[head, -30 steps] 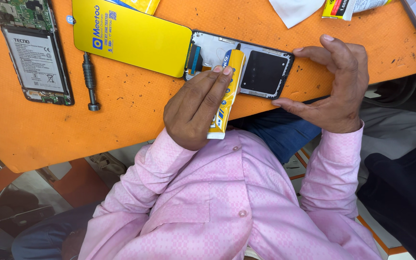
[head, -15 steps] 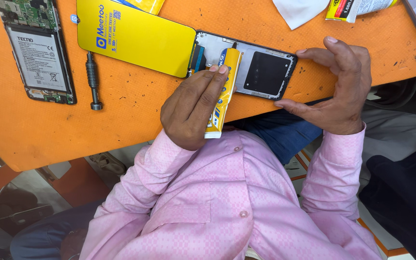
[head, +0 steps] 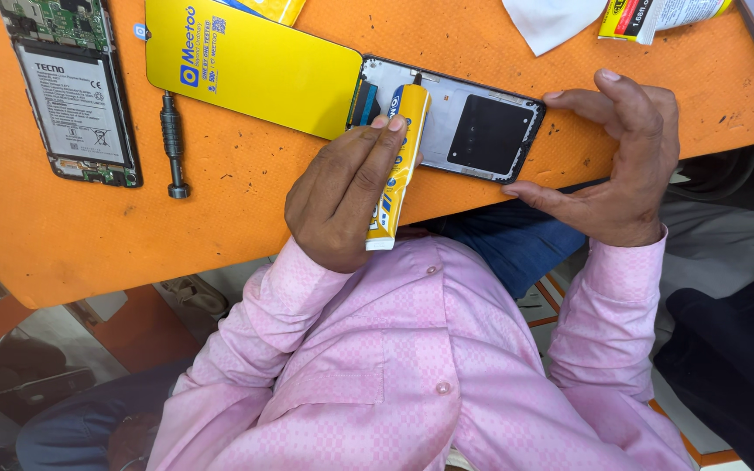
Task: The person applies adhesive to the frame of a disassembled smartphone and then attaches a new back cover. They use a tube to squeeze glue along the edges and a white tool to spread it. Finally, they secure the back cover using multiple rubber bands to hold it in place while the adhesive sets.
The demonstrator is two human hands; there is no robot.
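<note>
**Hold.** The left hand (head: 342,205) is closed round a yellow tube (head: 399,166). The fingers lie flat along its barrel, and the thumb is hidden beneath. The tube's black nozzle points away from the body and sits at the far edge of the frame (head: 482,131), just beyond the left fingertips (head: 386,124).

**Brace.** The right hand (head: 621,166) is half open, arched over the frame's right end. Index tip and thumb tip pinch that end across its width; the other fingers are curled clear of it. The frame lies flat on the table (head: 89,235), between the two hands.

**Technique (judgement).**
- Squeeze from the tube's tail, near the left palm, so that flow is even.
- Hold the nozzle low and tilted along the frame's rim. Run it in one steady line.
- Press down lightly with the right index and thumb so the frame cannot slide.
- Avoid the dark square pad (head: 489,133) left of the right thumb.

**Surroundings.** A yellow panel (head: 255,74) overlaps the frame's left end, just past the left fingers. A screwdriver (head: 174,144) and an opened phone (head: 76,96) lie well to the left.
</note>
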